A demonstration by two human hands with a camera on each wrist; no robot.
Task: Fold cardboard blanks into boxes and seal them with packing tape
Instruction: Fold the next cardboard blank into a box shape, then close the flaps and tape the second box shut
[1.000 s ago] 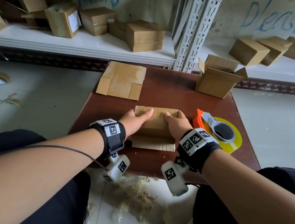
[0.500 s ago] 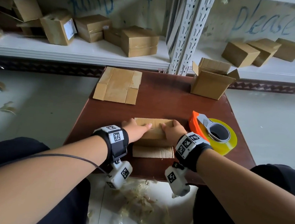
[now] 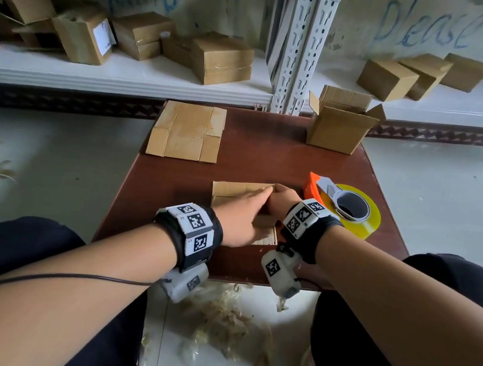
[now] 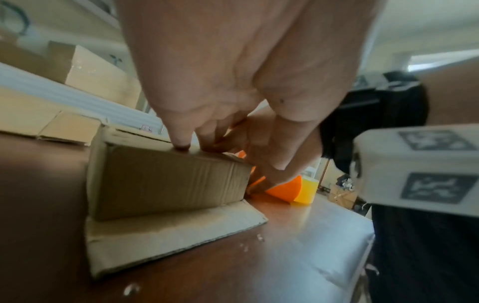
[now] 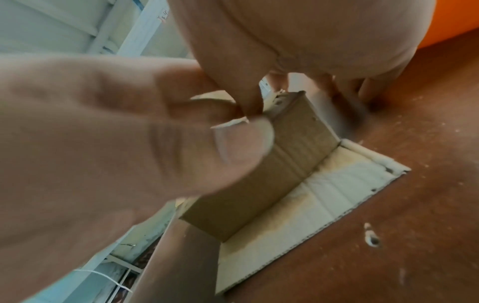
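A small half-folded cardboard box stands near the table's front edge, with one flap lying flat on the table toward me. My left hand reaches across the box top from the left, and its fingertips press down on the top panel. At the box's right end my right hand holds it, thumb on the top edge and fingers down the far side. The box interior is hidden. An orange tape dispenser with a yellowish roll lies just right of my right wrist.
A flat cardboard blank lies at the brown table's back left. An open-topped box stands at the back right. Several sealed boxes sit on the white shelf behind. Tape scraps litter the floor between my knees.
My left hand has slid from the box's left side across its top toward the right hand. The right hand stays at the right end.
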